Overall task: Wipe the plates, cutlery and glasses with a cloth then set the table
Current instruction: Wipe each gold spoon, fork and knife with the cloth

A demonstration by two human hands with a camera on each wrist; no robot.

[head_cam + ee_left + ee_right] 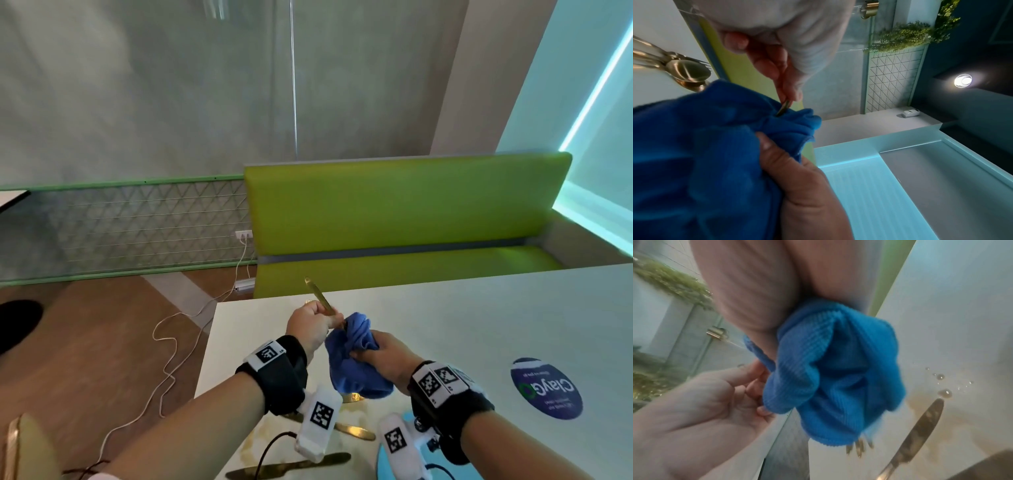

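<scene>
Left a flat gold metal table knife [291, 464] lying on the pale marbled surface [445, 325] at the near left, apparently waiting its turn or already wiped; could not tell which. Saw water drops beside it in the right wrist view.

Held, just above, a slim gold metal cutlery piece [320, 298] by its handle in the left hand [310, 325], fingers curled round it and thumb pinching. Kept the handle end tilted up and away, probably so the working end pointed down into the cloth. Could not tell fork from spoon, with that end buried.

Bunched a ribbed blue microfibre cloth [356, 359] round that hidden end, clear of the surface, likely to rub all sides at once. Let the loose tail hang over more gold cutlery below.

Clamped the right hand [380, 353] on the bunched cloth, thumb pressing the fabric against the metal inside.

Judged the job mid-wipe on the cutlery, with table-setting not yet begun.

Passed over a round dark blue sticker [546, 389], stuck flat farther right.
</scene>
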